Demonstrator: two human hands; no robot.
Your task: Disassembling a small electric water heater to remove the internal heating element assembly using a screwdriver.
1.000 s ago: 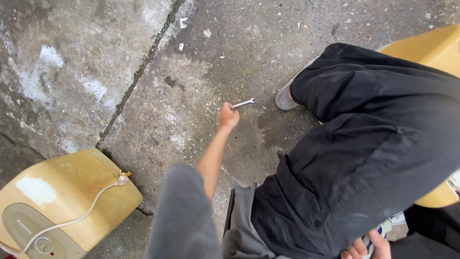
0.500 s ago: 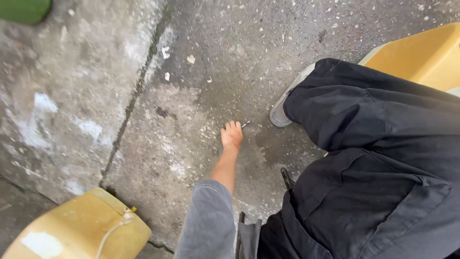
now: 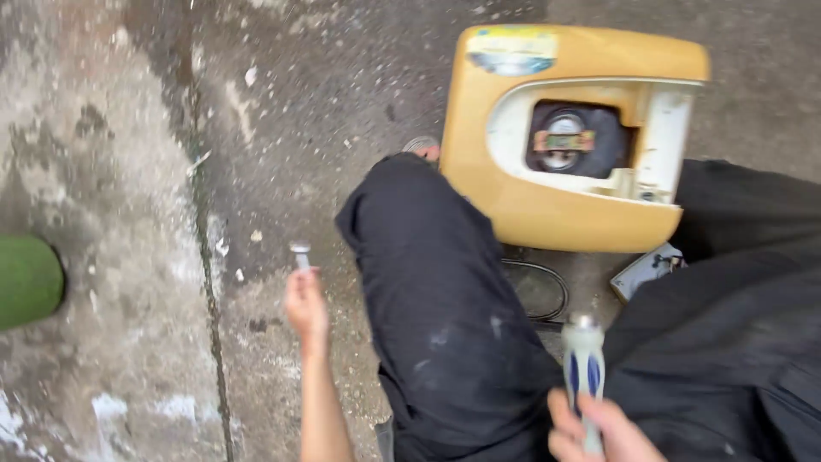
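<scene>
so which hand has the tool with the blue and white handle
The right hand, low in the view, grips the blue-and-white handled tool. The left hand holds only a small metal wrench.

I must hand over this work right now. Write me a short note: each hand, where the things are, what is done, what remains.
Left hand: holds a small metal wrench over the concrete floor.
Right hand: grips a white and blue tool handle, pointing up.
Yellow casing: on the floor between the legs, open side up, dark round part visible inside.
Done: both tools in hand.
Left: neither tool touches the casing yet.
</scene>
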